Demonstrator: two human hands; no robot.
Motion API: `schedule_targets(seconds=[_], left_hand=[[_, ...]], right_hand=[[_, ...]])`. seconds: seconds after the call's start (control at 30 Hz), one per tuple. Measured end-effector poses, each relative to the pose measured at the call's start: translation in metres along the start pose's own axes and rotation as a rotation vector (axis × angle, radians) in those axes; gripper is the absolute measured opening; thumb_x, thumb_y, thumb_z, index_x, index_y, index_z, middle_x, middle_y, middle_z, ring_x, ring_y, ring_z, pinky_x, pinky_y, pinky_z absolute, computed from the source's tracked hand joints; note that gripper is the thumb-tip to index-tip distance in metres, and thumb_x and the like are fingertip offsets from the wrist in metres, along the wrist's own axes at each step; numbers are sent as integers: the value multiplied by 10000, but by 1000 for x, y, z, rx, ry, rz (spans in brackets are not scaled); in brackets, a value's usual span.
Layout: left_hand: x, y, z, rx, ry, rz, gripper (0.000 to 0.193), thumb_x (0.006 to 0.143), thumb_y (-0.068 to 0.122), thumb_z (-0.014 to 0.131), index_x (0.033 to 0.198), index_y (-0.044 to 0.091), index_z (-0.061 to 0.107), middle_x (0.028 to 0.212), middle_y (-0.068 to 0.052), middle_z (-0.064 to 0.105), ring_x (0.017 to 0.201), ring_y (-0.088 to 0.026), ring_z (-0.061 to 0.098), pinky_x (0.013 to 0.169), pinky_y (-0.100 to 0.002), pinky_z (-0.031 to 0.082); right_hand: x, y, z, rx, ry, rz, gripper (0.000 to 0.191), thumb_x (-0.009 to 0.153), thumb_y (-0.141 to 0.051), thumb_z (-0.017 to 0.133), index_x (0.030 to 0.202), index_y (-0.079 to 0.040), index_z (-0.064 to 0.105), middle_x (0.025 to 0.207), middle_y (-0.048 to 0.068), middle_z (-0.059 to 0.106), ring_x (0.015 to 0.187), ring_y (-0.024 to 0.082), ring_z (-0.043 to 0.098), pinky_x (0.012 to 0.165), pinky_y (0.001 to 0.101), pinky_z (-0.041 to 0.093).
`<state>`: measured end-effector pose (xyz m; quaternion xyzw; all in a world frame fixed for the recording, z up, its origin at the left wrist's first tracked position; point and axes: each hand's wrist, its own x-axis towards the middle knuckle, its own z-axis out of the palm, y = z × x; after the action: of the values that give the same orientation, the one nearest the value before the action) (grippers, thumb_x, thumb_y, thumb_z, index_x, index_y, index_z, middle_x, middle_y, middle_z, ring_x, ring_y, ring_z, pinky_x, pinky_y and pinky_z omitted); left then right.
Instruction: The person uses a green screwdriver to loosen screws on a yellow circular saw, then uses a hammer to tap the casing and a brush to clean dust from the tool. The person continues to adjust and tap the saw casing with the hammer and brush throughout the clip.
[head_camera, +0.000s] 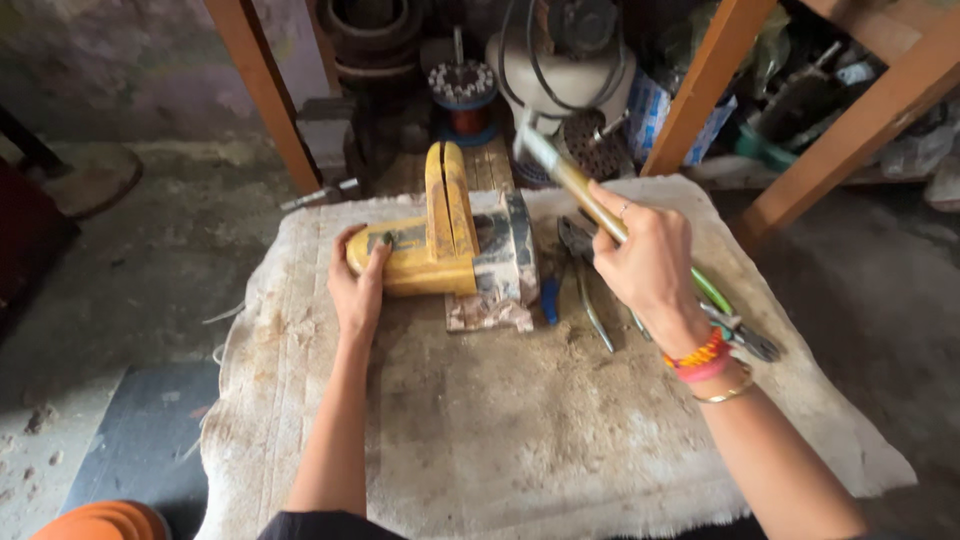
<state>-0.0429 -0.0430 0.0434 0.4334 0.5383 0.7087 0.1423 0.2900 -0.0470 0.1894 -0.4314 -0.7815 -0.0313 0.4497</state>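
Left hand (358, 285) pressed flat on yellow housing's (440, 245) left end, on the mat (520, 420); right hand (645, 265) clamped round raised hammer (560, 170) handle, right of housing; pliers (585, 275) between.

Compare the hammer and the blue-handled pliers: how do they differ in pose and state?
The hammer is gripped by the right hand and raised off the mat; the blue-handled pliers lie flat on the mat, untouched. The hammer has one straight wooden handle; the pliers have two handles, splayed apart. The hammer's head is motion-blurred; the pliers look sharp. Both sit right of the yellow block that the left hand steadies.
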Motion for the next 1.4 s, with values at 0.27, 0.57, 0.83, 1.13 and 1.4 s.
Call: schedule_targets(seconds=[0.27,0.57,0.83,1.13,1.4], left_hand=[[0,-3,-2,21,4,6,420,878,227,741,1244,42,646,1151,-120,709,1068,-193,656,966,-312,507],[-3,-6,2,-9,13,-71,418,876,234,750,1240,61,641,1100,-113,724,1013,-173,670,917,-308,534],[0,-5,-2,62,17,-15,406,876,224,746,1246,78,664,1073,-122,745,1000,-197,681,930,-324,529],[0,0,-1,102,32,-59,432,851,257,745,1242,89,668,1069,-129,751,997,-199,700,924,-323,534],[0,0,0,36,24,-45,432,855,247,749,1239,75,654,1104,-132,736,1022,-215,685,932,-329,531]], right_hand=[[4,-2,5,-31,28,-43,474,770,25,674,1221,-91,760,827,243,703,639,325,688,600,397,537],[6,6,1,1,-5,16,426,796,10,696,1207,-76,767,781,239,692,585,311,689,571,384,526],[-1,8,10,70,142,-92,407,874,15,676,1276,-29,726,998,247,719,860,328,742,723,366,565],[-24,-4,14,386,175,210,454,860,55,675,1311,3,690,1085,129,788,890,102,722,791,243,563],[-13,-10,11,324,156,-95,436,902,31,714,1335,-22,710,935,134,765,761,109,655,745,251,525]])
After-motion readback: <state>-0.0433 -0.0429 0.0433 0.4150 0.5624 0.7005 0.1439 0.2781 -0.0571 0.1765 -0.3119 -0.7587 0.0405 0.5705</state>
